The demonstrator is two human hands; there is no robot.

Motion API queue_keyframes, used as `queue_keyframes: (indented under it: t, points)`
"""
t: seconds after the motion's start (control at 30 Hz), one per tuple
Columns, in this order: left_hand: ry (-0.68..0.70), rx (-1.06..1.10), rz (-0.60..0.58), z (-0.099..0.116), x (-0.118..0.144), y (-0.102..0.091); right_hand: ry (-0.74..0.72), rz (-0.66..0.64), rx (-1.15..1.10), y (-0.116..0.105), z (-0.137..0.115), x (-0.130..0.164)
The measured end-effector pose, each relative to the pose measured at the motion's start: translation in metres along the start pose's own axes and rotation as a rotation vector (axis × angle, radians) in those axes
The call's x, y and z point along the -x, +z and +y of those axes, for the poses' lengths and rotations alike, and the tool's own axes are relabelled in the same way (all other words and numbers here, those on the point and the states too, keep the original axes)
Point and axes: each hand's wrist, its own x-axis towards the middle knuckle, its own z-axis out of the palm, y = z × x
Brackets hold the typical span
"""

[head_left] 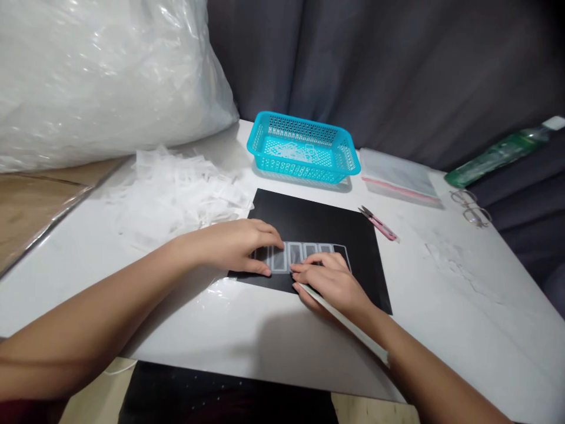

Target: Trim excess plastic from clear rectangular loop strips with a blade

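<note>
Clear strip (304,254) on black mat (326,227), pressed flat by spread left hand (233,244) and right hand (331,282); no legible writing.

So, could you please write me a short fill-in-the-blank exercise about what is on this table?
1. Both hands, left and right, rest on a clear strip lying on a ____ mat.
2. The basket behind the mat is coloured ____.
3. The snips right of the mat have ____ handles.
4. Beside the bottle lie a pair of ____.

Missing words: black; blue; pink; glasses.
</note>
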Motion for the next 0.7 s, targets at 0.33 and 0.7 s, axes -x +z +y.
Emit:
queue_keyframes:
  t: [0.33, 0.7]
  points:
    - [-0.005, 0.030, -0.063, -0.007, 0.001, 0.000, 0.002, -0.021, 0.039, -0.005, -0.001, -0.003]
    - [-0.047, 0.117, -0.116, -0.008, 0.009, -0.006, -0.027, 0.020, -0.017, 0.016, -0.022, -0.021]
